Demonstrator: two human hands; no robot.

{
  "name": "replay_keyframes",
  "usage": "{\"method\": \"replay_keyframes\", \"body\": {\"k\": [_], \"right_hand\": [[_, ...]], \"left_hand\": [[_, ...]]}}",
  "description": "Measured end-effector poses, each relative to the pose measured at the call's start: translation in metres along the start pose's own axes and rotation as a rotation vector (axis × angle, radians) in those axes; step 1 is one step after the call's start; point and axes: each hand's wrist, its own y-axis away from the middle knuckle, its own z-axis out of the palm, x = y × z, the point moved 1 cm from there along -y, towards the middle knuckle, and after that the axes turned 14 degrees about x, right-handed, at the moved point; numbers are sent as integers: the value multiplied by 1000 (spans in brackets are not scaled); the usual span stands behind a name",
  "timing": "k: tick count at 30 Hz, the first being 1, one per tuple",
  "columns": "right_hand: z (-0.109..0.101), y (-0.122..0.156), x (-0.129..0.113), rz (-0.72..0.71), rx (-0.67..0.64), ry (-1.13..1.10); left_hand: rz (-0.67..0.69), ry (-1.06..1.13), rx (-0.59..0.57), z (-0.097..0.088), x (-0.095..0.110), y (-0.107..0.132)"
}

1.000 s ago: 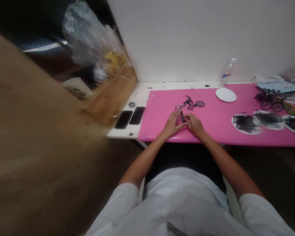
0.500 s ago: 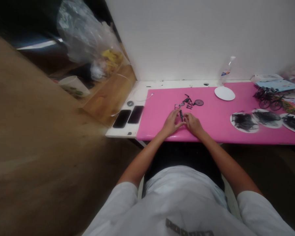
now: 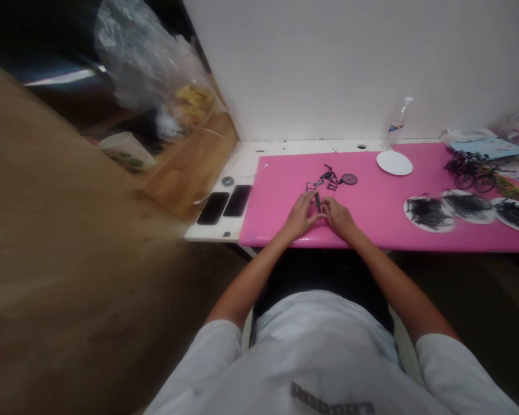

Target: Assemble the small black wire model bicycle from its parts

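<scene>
My left hand (image 3: pixel 301 214) is closed on a small, dark, narrow part (image 3: pixel 318 202), held upright between thumb and fingers over the pink table cover (image 3: pixel 281 184). Close against its right side is my right hand (image 3: pixel 337 214), fingers curled in a pinch at the same part; what lies between its fingertips is too small to make out. Just beyond the hands lie loose pieces of a miniature bicycle: a dark frame-like piece (image 3: pixel 328 174), a small wheel (image 3: pixel 349 179) and a thin, silvery bent piece (image 3: pixel 312 186).
Two phones (image 3: pixel 213 208) lie at left beside a grey ring (image 3: pixel 227 181). A white plate (image 3: pixel 394 163) and a plastic bottle (image 3: pixel 397 124) are at the back. Plates of black parts (image 3: pixel 429 212) and assembled miniature bicycles (image 3: pixel 473 172) occupy the right. A white wall (image 3: pixel 328 69) rises behind.
Both hands stay in nearly the same place, around the dark part. The whole view has shifted very slightly; the pieces on the table lie as before.
</scene>
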Motion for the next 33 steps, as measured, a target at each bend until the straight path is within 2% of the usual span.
{"method": "replay_keyframes", "body": {"k": [12,22,33], "right_hand": [[-3,-1,-3,35,-59,0],[-4,-1,-1,58,-31,-60],[-4,-2,-3,64,-19,-56]], "left_hand": [[-9,6,-2,2,-4,1],[-11,15,1,3,-9,2],[-18,-18,-20,2,-5,1]]}}
